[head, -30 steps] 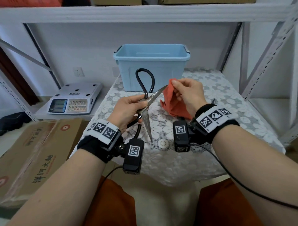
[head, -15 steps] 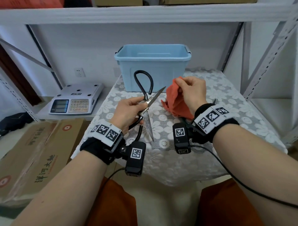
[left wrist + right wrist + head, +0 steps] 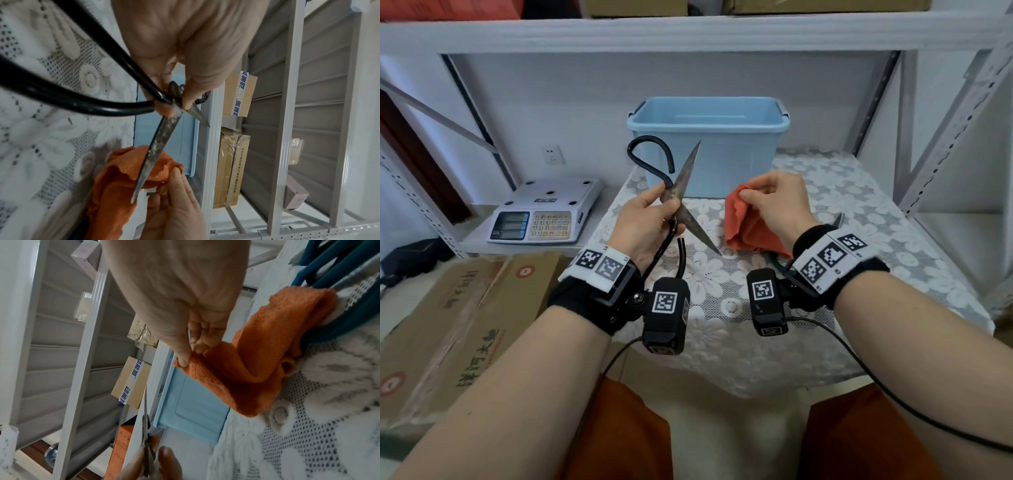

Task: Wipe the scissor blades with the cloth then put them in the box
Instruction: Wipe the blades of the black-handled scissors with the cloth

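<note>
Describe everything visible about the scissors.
The scissors are large, with looped black handles and dull, spotted metal blades that look rusty. They are open, blades crossed in an X, one tip pointing up toward the box, the other down toward the table. The left hand pinches them at the pivot, clear of the cloth.

A storeroom: metal shelving point(image 3: 914, 102), taped cardboard cartons point(image 3: 452, 318) and a weighing scale point(image 3: 544, 212).
</note>
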